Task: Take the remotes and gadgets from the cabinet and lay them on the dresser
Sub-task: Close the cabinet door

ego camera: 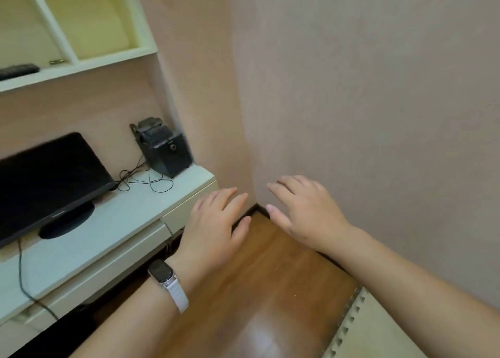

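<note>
I have both hands out in front of me with nothing in them: my left hand (213,222), wearing a white-strapped wrist band (169,283), and my right hand (303,211) hover palm-down with the fingers (281,188) spread and released, above the brown wooden floor (270,290) in the corner by the pink wall (365,87).

The things I am after sit well away from my hands. A dark, flat remote control (17,71) lies on the lower board of the cream open wall cabinet (81,68), up at the far left, and a small metallic gadget (57,62) lies just beside it against the divider; it is too small for me to identify.

My worry is the reach. The remote is at the very edge of my view, so I judge I could grope for it half-blind and knock it off the shelf onto the black flat monitor (46,181) standing on the pale table (108,227) below. The thin black cable (143,179) looping from the black box-shaped speaker (167,152) could snag a wrist in passing. I also see no surface I can confidently call the dresser, so a misplaced drop is possible.
</note>
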